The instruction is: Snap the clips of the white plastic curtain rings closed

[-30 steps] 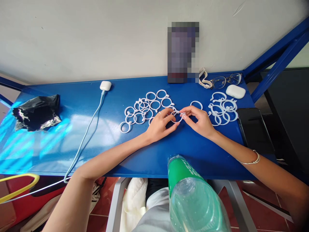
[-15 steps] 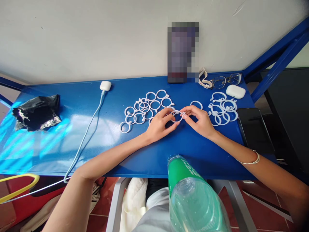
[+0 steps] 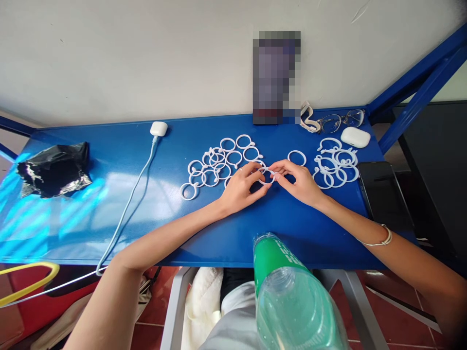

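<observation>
The left hand (image 3: 239,190) and right hand (image 3: 299,184) grip one white plastic ring (image 3: 267,169) between them by the fingertips, over the blue table (image 3: 226,238). A cluster of similar rings (image 3: 218,166) lies just left of and beyond the left hand. One loose ring (image 3: 296,151) sits just beyond the right hand; another cluster (image 3: 334,166) lies to its right, beside a black smartphone (image 3: 384,192). A green-labelled plastic bottle (image 3: 277,257) stands nearer the body than both hands.
</observation>
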The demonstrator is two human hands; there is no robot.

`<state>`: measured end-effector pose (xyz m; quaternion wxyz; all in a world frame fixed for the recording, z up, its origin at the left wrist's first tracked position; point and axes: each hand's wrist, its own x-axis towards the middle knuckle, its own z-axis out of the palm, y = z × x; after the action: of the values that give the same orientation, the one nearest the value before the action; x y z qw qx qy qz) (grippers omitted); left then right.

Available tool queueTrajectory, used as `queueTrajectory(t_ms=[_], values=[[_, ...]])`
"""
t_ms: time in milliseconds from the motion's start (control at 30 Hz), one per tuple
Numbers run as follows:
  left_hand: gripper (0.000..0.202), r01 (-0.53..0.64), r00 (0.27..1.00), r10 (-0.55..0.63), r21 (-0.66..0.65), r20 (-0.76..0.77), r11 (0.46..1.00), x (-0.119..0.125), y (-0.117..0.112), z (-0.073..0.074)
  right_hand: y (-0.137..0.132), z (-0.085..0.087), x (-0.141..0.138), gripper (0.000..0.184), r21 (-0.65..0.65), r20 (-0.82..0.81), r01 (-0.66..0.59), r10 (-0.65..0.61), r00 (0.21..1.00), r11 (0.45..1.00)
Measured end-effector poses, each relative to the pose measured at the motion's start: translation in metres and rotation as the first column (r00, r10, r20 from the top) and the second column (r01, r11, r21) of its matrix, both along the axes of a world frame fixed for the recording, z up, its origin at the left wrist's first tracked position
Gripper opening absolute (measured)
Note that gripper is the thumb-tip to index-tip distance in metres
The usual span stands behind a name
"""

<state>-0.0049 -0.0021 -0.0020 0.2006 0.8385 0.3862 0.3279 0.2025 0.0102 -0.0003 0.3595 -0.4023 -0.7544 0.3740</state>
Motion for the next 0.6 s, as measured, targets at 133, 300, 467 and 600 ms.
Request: queueTrajectory(t_ms=[133, 300, 467, 600], values=[[0.02, 0.012, 1.0, -0.011, 0.022, -0.017, 1.0, 0.0003, 0.0001, 0.0003, 0.0012, -0.0018, -0.0001, 0.013, 0.02, 0.034, -0.028, 0.028, 0.999, 0.999], [0.016, 0.009, 1.0, -0.008, 0.022, -0.01, 1.0, 0.0013, 0.0, 0.0004, 0.0005, -0.0017, -0.0006, 0.012, 0.03, 0.009, -0.007, 0.007, 1.0, 1.0], [0.016, 0.016, 1.0, -0.016, 0.014, -0.016, 1.0, 0.0006, -0.0001, 0.0018, 0.0003, -0.0035, -0.0001, 0.011, 0.012, -0.036, 0.043, -0.043, 0.998, 0.999], [0.018, 0.036, 0.999, -0.036, 0.017, -0.014, 0.999, 0.0, 0.0002, 0.0017, 0.0005, -0.0038, -0.0002, 0.01, 0.003, -0.055, 0.089, -0.089, 0.995, 0.996]])
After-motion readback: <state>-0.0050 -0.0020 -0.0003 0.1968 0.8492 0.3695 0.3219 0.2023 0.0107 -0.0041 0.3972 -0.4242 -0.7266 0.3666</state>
